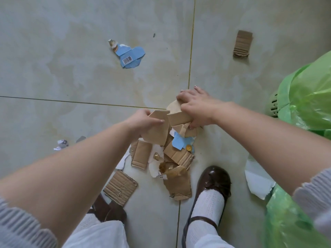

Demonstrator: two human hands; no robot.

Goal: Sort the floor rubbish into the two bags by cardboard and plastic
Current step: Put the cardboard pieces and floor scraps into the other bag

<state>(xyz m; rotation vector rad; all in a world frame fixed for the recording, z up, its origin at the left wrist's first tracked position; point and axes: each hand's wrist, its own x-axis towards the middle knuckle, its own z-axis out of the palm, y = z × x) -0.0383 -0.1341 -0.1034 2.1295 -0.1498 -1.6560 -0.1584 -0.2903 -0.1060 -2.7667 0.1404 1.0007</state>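
A heap of torn brown cardboard pieces (176, 156) lies on the tiled floor between my feet, mixed with white scraps and a blue printed scrap (180, 142). My left hand (143, 120) grips a large flat cardboard piece (155, 133) at the heap's top. My right hand (195, 106) grips a folded cardboard piece (179, 118) beside it. Two green plastic bags stand to my right, one at mid right (308, 97) and one at lower right (286, 221).
A blue barcode scrap (129, 55) lies far ahead on the left, a corrugated cardboard piece (242, 43) far ahead on the right. A crumpled white scrap (61, 144) sits left. A square cardboard piece (120, 187) and my brown shoes (213, 179) are near. A white sheet (258, 183) lies by the lower bag.
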